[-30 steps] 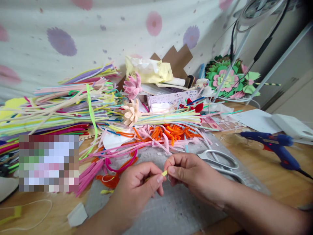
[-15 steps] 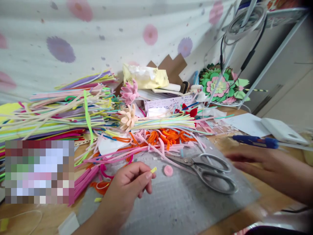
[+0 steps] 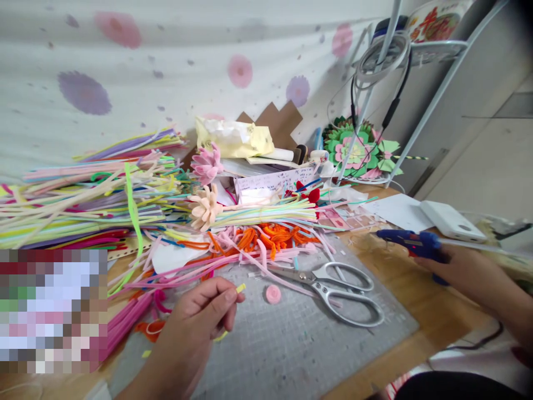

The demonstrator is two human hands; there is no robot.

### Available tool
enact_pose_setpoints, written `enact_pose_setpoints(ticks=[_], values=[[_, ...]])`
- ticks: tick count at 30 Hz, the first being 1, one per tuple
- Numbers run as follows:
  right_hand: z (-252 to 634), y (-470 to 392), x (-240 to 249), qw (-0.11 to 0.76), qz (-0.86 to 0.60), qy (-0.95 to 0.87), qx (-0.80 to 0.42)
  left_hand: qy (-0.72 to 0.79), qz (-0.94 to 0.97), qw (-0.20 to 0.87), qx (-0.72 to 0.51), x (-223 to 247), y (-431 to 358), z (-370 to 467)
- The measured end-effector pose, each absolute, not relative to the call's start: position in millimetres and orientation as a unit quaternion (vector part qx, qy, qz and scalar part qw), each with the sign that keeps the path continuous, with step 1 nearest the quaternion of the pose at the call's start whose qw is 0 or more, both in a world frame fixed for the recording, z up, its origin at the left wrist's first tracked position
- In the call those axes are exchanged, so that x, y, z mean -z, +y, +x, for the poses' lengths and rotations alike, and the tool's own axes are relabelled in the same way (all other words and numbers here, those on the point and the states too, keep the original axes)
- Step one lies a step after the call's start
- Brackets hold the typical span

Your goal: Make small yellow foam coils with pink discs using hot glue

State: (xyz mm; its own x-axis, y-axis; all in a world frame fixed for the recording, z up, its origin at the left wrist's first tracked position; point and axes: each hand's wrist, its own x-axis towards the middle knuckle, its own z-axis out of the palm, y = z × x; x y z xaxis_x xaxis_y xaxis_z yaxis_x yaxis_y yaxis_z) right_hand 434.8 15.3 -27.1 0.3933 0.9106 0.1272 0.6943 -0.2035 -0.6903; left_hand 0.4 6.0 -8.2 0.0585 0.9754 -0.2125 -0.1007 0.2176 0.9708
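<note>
"What's lying on the left?"

"Stems (image 3: pixel 95 205) are lying in piles toward the far left corner of the surface (image 3: pixel 437 316), and pink stems (image 3: pixel 125 321) are slanting toward the near edge."

"And the left hand (image 3: pixel 200 316)?"

"It's reaching over the left part of the mat (image 3: pixel 275 350). Its fingers are pinching a yellow strip (image 3: pixel 241 288), whose tip is poking out to the right. More yellow is showing below the hand; I can't tell whether it's the same piece."

"Next along?"

"A pink disc (image 3: pixel 273 294) is lying on the mat, just beside the scissors (image 3: pixel 350 272). Those are lying unheld, their handles pointing toward the mat's right corner."

"Further right?"

"The glue gun (image 3: pixel 410 240) is pointing its nozzle left, over bare wood near the far right part of the surface."

"What's the right hand (image 3: pixel 470 272) doing?"

"It's touching the gun's grip. The fingers are bending around it, but mostly hiding from view, so I can't tell how far they're closing."
</note>
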Motion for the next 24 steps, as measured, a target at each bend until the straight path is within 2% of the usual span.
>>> enact_pose_setpoints(ticks=[2, 4, 6, 8, 14, 24], values=[[412.2, 15.8, 18.4, 0.332, -0.789, -0.503, -0.121, 0.510, 0.425, 0.591, -0.458, 7.3, 5.6, 0.4], [385.0, 13.8, 10.4, 0.359, -0.776, -0.494, -0.154, 0.510, 0.430, 0.586, -0.460, 6.1, 5.1, 0.6], [351.8, 10.6, 3.4, 0.405, -0.736, -0.467, -0.276, 0.516, 0.438, 0.576, -0.459, 5.1, 4.7, 0.6], [315.3, 6.6, -2.3, 0.387, -0.687, -0.491, -0.370, 0.521, 0.445, 0.567, -0.457, 4.7, 4.5, 0.0], [236.6, -5.9, -13.8, 0.361, -0.585, -0.517, -0.510, 0.539, 0.453, 0.538, -0.463, 6.6, 6.6, -2.5], [221.0, -16.5, 2.5, 0.325, -0.603, -0.590, -0.427, 0.559, 0.425, 0.527, -0.479, 3.3, 4.9, 2.6]])
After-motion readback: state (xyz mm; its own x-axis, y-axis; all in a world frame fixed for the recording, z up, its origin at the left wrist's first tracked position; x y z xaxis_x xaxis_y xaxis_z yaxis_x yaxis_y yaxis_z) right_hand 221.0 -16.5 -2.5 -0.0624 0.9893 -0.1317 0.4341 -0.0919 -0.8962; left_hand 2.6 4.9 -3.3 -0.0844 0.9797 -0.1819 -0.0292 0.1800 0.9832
